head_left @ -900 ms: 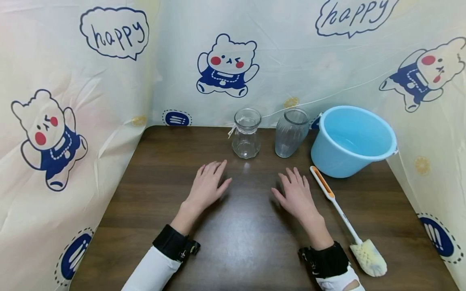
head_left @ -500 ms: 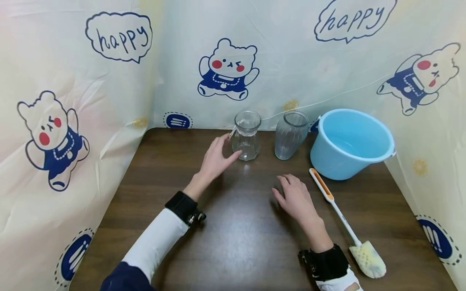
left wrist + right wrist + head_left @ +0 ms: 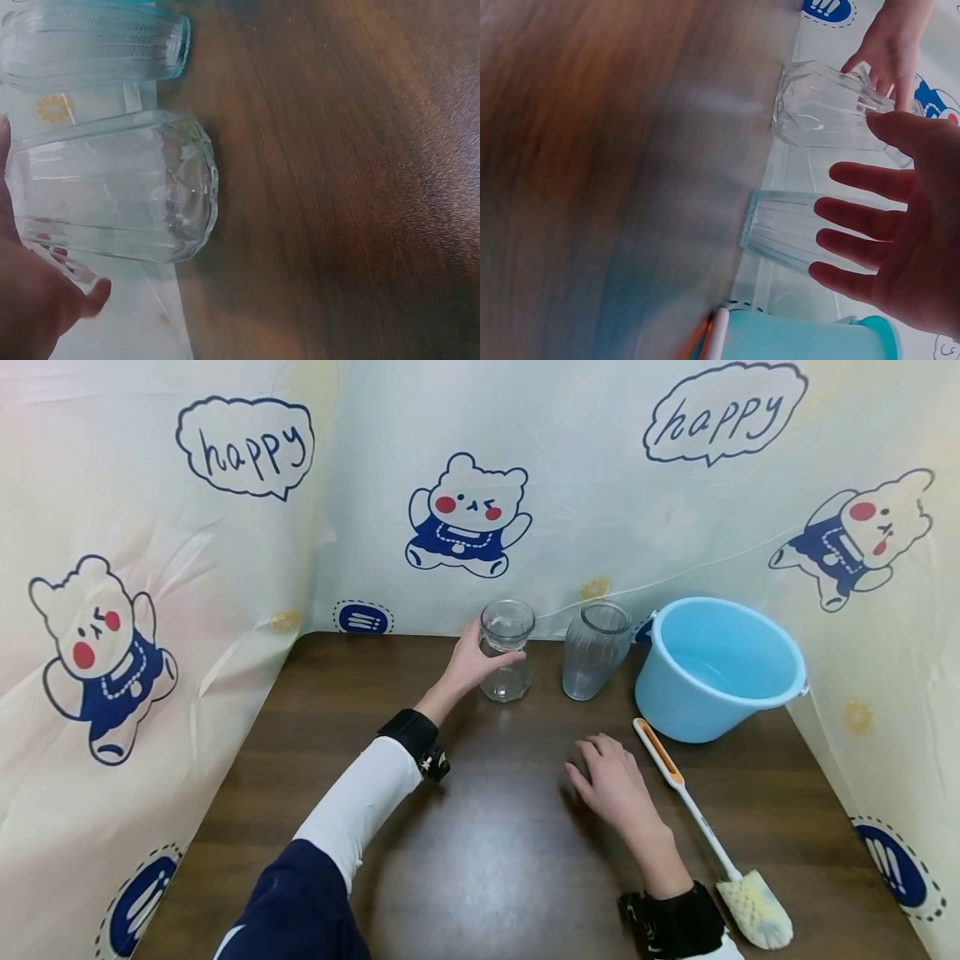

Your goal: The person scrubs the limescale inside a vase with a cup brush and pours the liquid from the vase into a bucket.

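Note:
A clear glass vase point(image 3: 507, 681) with a flared rim stands upright near the back of the table. My left hand point(image 3: 468, 664) holds it round the neck from the left, thumb across the front; its other fingers are mostly hidden behind the glass in the head view. In the left wrist view the vase point(image 3: 120, 187) fills the left part, its base at the tabletop. My right hand point(image 3: 615, 783) hovers or rests low over the table, fingers loosely bent and holding nothing. A second, bluish ribbed glass vase point(image 3: 595, 652) stands just right of the first.
A light blue bucket point(image 3: 720, 685) stands at the back right. Beside my right hand lies a long-handled sponge brush point(image 3: 705, 822), its orange and white handle towards the bucket. A printed cloth point(image 3: 585, 485) hangs behind and around the wooden table point(image 3: 480, 860).
My left hand has reached forward and right from above the table to the clear vase's neck. My right hand's fingers have bent slightly. The head view has tilted up a little.

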Demonstrator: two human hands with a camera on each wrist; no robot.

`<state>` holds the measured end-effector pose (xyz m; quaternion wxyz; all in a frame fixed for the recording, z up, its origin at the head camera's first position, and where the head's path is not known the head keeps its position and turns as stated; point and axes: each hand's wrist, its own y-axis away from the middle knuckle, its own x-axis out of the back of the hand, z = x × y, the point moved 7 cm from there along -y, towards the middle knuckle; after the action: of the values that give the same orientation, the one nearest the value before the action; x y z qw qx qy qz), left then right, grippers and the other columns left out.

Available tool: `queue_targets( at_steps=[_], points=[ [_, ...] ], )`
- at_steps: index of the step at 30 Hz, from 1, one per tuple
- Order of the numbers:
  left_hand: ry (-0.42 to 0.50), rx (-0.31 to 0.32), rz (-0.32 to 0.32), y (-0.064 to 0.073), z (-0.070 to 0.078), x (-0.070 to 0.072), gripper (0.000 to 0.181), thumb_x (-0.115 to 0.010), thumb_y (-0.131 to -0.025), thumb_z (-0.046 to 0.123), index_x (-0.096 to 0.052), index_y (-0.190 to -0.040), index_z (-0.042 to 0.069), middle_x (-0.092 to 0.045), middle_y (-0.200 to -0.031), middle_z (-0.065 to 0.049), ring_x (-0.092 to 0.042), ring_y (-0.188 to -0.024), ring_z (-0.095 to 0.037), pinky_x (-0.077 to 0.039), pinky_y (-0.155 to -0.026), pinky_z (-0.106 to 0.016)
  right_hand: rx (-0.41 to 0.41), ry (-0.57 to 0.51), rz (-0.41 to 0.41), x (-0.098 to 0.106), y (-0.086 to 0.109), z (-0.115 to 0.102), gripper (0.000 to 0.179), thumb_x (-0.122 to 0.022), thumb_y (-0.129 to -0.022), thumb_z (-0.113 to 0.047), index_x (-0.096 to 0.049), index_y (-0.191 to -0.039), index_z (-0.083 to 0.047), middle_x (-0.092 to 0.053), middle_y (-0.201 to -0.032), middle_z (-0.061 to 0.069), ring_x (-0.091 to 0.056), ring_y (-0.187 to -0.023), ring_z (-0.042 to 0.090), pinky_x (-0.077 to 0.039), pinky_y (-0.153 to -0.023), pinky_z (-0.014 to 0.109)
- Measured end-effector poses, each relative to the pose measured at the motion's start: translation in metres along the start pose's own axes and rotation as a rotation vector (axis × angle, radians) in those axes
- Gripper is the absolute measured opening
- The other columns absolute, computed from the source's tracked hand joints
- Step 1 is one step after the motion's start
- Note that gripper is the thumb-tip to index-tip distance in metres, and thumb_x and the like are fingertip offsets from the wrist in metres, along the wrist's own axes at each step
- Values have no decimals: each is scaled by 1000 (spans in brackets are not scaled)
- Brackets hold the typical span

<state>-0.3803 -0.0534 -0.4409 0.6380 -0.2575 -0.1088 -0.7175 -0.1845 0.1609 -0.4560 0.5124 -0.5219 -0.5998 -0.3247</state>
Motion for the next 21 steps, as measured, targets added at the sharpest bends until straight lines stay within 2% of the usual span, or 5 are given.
queue_targets(
  at_steps=[7,10,15,21],
  points=[
    [104,-50,10,-5,-3,-3,86,-79,-72,49,-43,-142,14,-51,-140,-5,-44,-128,-17,-38,-107,-43,5,-2,30,1,2,1,40,-60,-93,-36,-67,-116,-3,-62,-120,19,-47,-122,38,-43,-95,58],
    [110,-57,13,-6,-1,-4,83,-79,-73,49,-45,-140,14,-53,-138,-6,-47,-125,-17,-41,-105,-43,-2,-8,33,0,3,3,39,-61,-93,-35,-67,-115,-3,-62,-119,19,-46,-123,38,-43,-96,58],
    [99,-63,57,-6,1,1,79,-81,-72,45,-49,-136,13,-57,-134,-6,-51,-119,-18,-45,-100,-42,-10,-20,9,-5,4,5,39,-59,-94,-35,-67,-115,-3,-61,-120,19,-44,-125,38,-41,-98,59],
    [80,-77,81,4,3,3,75,-81,-69,45,-53,-132,15,-61,-128,-5,-54,-112,-17,-49,-93,-42,-15,-19,0,-4,1,10,39,-60,-94,-34,-67,-115,-2,-62,-120,20,-45,-124,39,-42,-97,59]
  ],
)
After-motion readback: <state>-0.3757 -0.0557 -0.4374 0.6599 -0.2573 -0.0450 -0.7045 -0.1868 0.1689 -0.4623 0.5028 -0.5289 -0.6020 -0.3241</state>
